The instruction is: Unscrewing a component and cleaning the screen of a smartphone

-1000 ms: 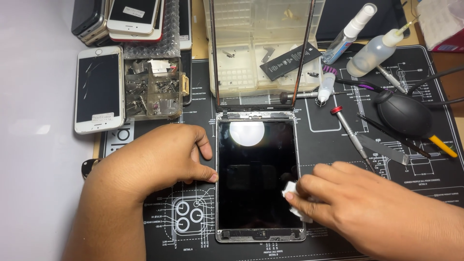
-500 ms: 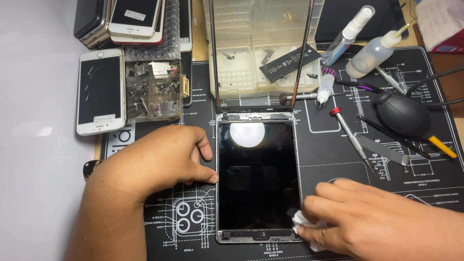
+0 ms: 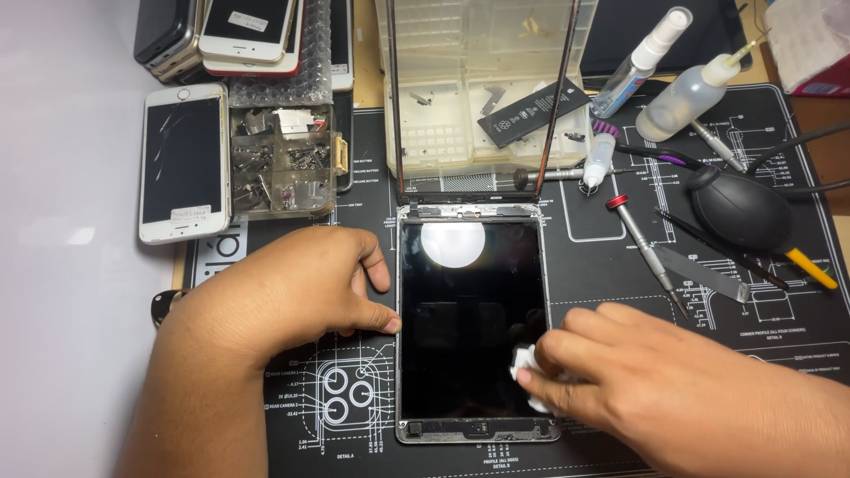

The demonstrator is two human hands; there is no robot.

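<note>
A tablet (image 3: 460, 301) with a dark, glossy screen lies flat on the black repair mat (image 3: 620, 248), its metal frame bared at top and bottom. Its lifted glass front panel (image 3: 482, 97) stands upright behind it. My left hand (image 3: 292, 288) rests palm down on the mat, thumb tip pressing the tablet's left edge. My right hand (image 3: 620, 363) pinches a small white wipe (image 3: 527, 367) against the lower right of the screen.
A white phone (image 3: 183, 161) and a clear parts box (image 3: 282, 159) lie at left, stacked phones (image 3: 239, 31) behind. At right sit a spray bottle (image 3: 639, 62), a squeeze bottle (image 3: 695, 88), a black air blower (image 3: 739, 211), a red-capped screwdriver (image 3: 642, 243) and a loose battery (image 3: 531, 111).
My right hand with the wipe slid down toward the screen's lower right corner, then came back up and left across the glass. My left hand has stayed put.
</note>
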